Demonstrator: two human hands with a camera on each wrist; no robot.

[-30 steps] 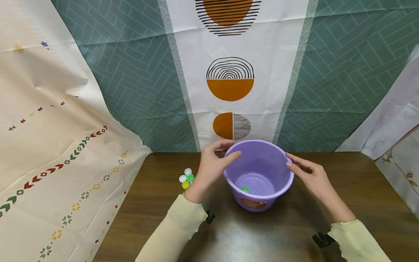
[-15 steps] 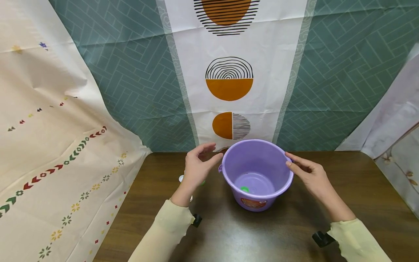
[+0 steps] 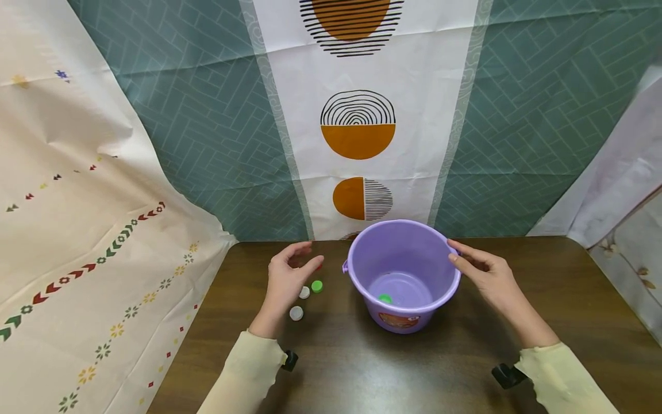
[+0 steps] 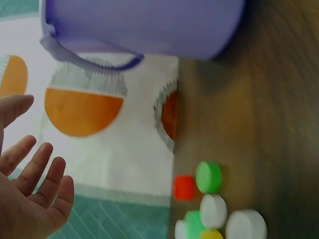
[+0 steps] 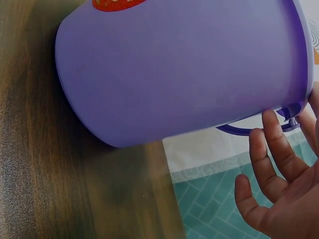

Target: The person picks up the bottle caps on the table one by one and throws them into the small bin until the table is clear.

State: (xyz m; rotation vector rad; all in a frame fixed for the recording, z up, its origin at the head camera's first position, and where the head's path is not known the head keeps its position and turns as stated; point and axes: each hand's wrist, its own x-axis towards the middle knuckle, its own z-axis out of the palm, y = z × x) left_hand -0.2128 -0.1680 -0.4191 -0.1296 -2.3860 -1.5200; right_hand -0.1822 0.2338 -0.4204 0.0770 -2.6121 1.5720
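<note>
A purple bucket [image 3: 398, 310] stands upright on the brown table, and a green cap [image 3: 385, 298] lies inside on its bottom. My right hand [image 3: 486, 279] pinches the bucket's right rim, thumb on the inner side; in the right wrist view its other fingers lie by the handle [image 5: 239, 130]. To the left, my left hand [image 3: 285, 280] hovers with loosely bent fingers, holding nothing. Bottle caps lie beneath and beside it: a green cap [image 3: 317, 286], a white cap [image 3: 296, 313] and a red cap [image 4: 184, 187]. The left wrist view also shows a yellow cap [image 4: 212, 234], partly cut off.
The wooden table [image 3: 393, 374] meets a patterned cloth [image 3: 362, 172] hanging behind the bucket. A cream embroidered cloth [image 3: 103, 287] drapes along the left side, and a pale floral cloth [image 3: 633, 247] hangs at the right.
My left hand has let go of the bucket's left rim and moved left over the bottle caps. The right hand keeps its hold, and the bucket stays in place.
</note>
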